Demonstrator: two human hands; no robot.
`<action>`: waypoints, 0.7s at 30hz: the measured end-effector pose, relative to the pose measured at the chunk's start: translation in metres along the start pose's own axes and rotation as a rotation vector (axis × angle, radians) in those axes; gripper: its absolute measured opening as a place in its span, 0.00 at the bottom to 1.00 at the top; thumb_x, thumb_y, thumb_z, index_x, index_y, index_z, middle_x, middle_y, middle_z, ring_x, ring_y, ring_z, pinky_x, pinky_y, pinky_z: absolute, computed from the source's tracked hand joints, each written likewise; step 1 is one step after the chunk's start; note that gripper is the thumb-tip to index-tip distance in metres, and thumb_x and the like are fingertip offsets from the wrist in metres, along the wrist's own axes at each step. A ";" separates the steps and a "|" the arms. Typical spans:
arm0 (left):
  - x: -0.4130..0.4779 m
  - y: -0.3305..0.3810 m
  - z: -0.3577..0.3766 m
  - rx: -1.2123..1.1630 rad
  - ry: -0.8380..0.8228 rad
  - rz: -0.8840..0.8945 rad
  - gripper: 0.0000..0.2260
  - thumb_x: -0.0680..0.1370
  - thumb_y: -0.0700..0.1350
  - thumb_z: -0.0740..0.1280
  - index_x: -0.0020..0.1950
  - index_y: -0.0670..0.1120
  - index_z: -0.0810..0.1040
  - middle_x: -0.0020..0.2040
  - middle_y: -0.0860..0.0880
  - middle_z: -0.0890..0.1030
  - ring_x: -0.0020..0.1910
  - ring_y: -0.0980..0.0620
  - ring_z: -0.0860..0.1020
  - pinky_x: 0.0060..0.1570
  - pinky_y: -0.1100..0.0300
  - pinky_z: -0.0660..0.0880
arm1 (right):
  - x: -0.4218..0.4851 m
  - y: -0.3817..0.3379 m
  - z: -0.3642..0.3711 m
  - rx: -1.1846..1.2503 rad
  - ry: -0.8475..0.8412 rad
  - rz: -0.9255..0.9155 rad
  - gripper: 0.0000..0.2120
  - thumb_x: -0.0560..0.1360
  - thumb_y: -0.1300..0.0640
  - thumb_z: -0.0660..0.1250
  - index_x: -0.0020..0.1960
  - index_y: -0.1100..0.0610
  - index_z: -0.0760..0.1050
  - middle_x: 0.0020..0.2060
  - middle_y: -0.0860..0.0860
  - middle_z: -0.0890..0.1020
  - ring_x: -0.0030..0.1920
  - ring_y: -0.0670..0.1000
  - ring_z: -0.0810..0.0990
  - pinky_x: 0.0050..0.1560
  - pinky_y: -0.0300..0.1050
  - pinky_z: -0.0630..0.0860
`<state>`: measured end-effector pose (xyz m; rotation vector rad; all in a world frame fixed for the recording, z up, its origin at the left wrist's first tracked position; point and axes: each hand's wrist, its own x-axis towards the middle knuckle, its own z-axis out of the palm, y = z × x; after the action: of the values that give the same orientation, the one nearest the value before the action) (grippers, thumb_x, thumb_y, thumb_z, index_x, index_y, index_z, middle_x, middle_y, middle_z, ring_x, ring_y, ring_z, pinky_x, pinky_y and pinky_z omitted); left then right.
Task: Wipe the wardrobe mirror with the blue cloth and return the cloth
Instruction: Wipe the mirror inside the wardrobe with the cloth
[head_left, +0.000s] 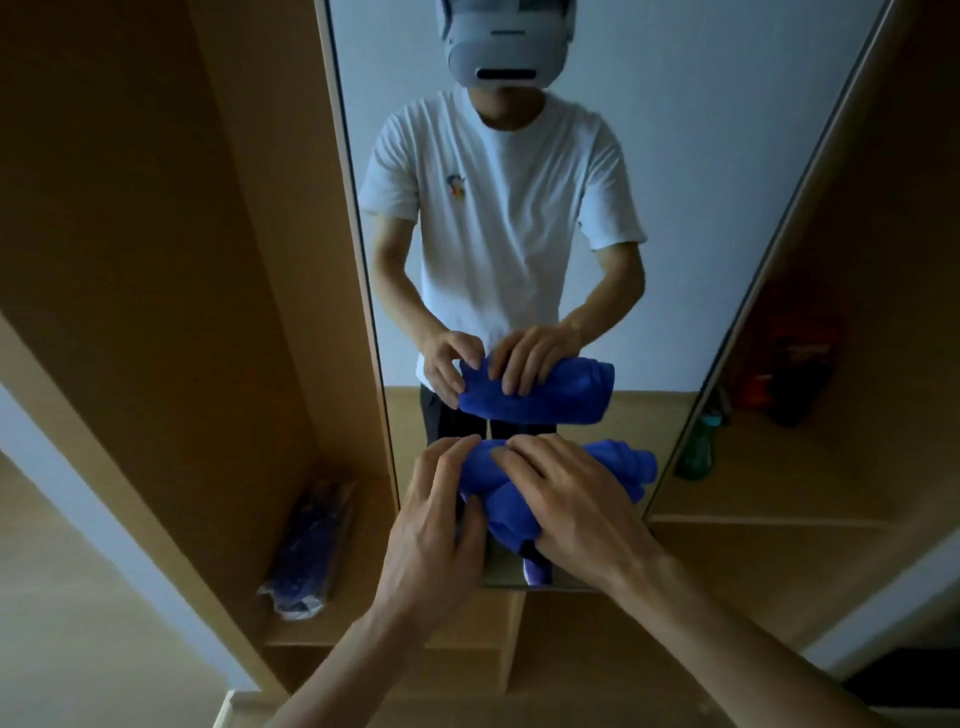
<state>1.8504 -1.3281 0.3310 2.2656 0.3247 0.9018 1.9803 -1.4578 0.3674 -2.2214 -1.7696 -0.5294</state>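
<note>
A tall wardrobe mirror (597, 156) stands straight ahead between wooden panels. The blue cloth (613, 462) is bunched in front of the lower part of the glass. My right hand (566, 504) lies over the cloth with its fingers spread across the top and its thumb under it. My left hand (436, 525) holds the cloth's left end, fingers reaching over it and thumb curled against the fabric. The mirror reflects a person in a white T-shirt and both hands on the cloth.
A blue item in clear plastic wrap (309, 551) lies on the wooden shelf (363, 618) at lower left. On the right shelf stand a green bottle (698, 447) and dark red items (789, 364). Wooden wardrobe panels flank the mirror.
</note>
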 end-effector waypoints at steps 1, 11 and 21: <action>0.010 0.009 -0.004 0.010 0.006 0.049 0.19 0.82 0.49 0.58 0.73 0.55 0.67 0.71 0.58 0.68 0.66 0.61 0.71 0.59 0.72 0.72 | 0.004 0.004 -0.013 -0.015 0.022 0.003 0.26 0.68 0.62 0.74 0.65 0.58 0.74 0.59 0.54 0.79 0.56 0.55 0.79 0.56 0.51 0.79; 0.073 0.081 -0.054 0.083 0.051 0.289 0.31 0.80 0.64 0.60 0.79 0.50 0.64 0.79 0.56 0.61 0.77 0.59 0.62 0.68 0.69 0.67 | 0.051 0.014 -0.127 -0.147 0.270 -0.089 0.18 0.71 0.57 0.58 0.57 0.60 0.78 0.49 0.54 0.81 0.48 0.55 0.79 0.51 0.51 0.77; 0.141 0.152 -0.103 0.212 0.238 0.479 0.33 0.74 0.48 0.76 0.75 0.40 0.68 0.76 0.47 0.67 0.76 0.50 0.67 0.70 0.59 0.71 | 0.108 0.027 -0.210 -0.401 0.477 -0.181 0.11 0.74 0.66 0.58 0.51 0.61 0.77 0.45 0.57 0.81 0.45 0.56 0.80 0.52 0.55 0.78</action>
<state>1.8805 -1.3279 0.5606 2.4828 -0.0301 1.4469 2.0020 -1.4556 0.6046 -1.9307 -1.7143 -1.4289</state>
